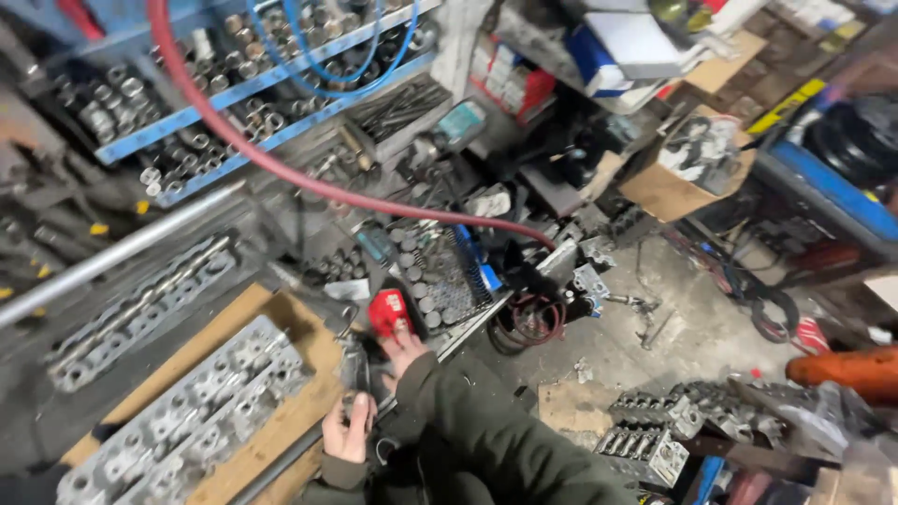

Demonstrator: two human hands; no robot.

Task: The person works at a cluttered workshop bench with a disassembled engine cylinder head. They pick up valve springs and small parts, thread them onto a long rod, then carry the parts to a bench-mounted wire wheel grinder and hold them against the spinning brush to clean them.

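Olive-green sleeves fill the lower centre of the frame, leading up to two bare hands at the edge of a crowded workbench. At lower centre the left hand is curled around a small dark metal part, fingers wrapped about it. Just above, the right hand lies with fingers spread partly open, fingertips touching a red tool; whether it grips the tool cannot be told. Between the two hands a grey metal piece stands on the bench edge.

At lower left, a cylinder head rests on a wooden board; a second head lies beyond it, at middle left. Near the frame's middle, a tray of sockets sits just beyond the red tool. From top left a red hose sweeps down to the centre, crossing blue shelves packed with sockets. More engine castings lie on the concrete floor at lower right, and a cardboard box stands at upper right.
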